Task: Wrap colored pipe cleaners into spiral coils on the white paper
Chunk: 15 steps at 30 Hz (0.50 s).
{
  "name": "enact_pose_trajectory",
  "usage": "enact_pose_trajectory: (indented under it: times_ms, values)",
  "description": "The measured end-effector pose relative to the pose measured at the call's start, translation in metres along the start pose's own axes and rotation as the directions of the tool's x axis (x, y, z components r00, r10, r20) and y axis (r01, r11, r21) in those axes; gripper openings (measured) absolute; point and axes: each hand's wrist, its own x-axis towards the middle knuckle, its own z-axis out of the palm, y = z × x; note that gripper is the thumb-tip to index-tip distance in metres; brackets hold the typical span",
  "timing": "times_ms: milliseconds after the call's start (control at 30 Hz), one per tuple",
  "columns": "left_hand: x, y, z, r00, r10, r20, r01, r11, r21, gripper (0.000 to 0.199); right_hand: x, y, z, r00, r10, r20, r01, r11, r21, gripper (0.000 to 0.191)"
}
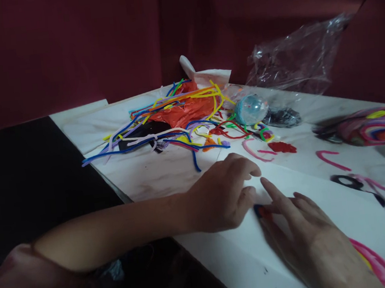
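My left hand (223, 193) reaches in from the left over the white paper (306, 180), its fingers curled towards the thumb; whatever lies between the fingertips, if anything, is too small to make out. My right hand (304, 228) is low on the paper, with its fingers pointing towards the left hand and a small gap between the two. At its thumb and fingertips sits a small dark blue and orange piece (262, 211), partly hidden by the fingers. Under the right wrist a pink curved shape (379, 264) shows.
Colourful fuzzy sticks (137, 145) lie heaped around a red plastic sheet (189, 110) at the back. Beside them are a clear blue ball (251, 109) and clear plastic wrap (294, 60). Pink strips (333, 160), a black ring (347, 182) and a multicoloured coiled piece (383, 128) lie right.
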Motion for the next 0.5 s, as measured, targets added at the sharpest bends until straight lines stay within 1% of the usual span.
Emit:
enact_pose_trajectory:
  times_ms: [100, 167, 267, 500]
  values:
    - [-0.002, -0.002, -0.003, 0.998, -0.061, -0.025, 0.059, 0.995, -0.075, 0.018, 0.0, 0.0, 0.001, 0.999, -0.024, -0.041, 0.022, 0.999, -0.045, 0.048]
    - [-0.004, -0.002, -0.004, 0.994, -0.105, -0.019, 0.103, 0.989, -0.107, 0.019, -0.003, 0.003, 0.002, 1.0, -0.017, -0.018, 0.017, 0.999, -0.034, 0.049]
    - [-0.008, 0.0, -0.006, 0.989, -0.147, -0.003, 0.145, 0.98, -0.135, 0.021, -0.009, 0.007, 0.002, 0.999, 0.003, 0.033, -0.004, 0.999, 0.034, 0.05]
    - [-0.012, 0.005, -0.012, 0.974, -0.224, 0.019, 0.223, 0.955, -0.194, 0.023, -0.017, 0.006, -0.004, 0.992, 0.127, 0.015, -0.127, 0.968, 0.216, 0.046]
